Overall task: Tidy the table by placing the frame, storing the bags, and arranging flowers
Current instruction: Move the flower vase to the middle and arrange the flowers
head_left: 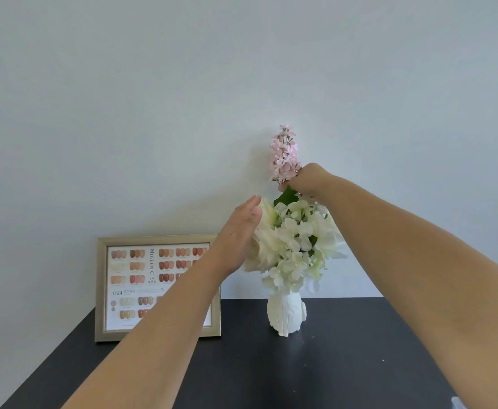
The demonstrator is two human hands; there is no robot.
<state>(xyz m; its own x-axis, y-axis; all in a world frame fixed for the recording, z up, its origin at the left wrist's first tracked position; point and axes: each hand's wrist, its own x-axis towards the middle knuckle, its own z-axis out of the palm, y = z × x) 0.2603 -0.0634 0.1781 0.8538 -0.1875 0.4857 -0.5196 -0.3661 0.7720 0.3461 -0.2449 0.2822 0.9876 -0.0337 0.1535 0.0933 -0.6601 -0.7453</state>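
A white ribbed vase (pixel 286 315) stands on the dark table (pixel 345 364) near the wall and holds a bunch of white flowers (pixel 296 246). My right hand (pixel 308 178) is above the bunch, closed on the stem of a tall pink flower sprig (pixel 284 153) that points upward. My left hand (pixel 240 234) is flat with fingers straight, pressed against the left side of the white flowers. A gold picture frame (pixel 101 290) with a nail colour chart leans upright against the wall, left of the vase; my left forearm covers its right part.
The pale wall rises directly behind the table. The table's left edge runs diagonally at the lower left. A small pale object (pixel 458 402) shows at the bottom right corner.
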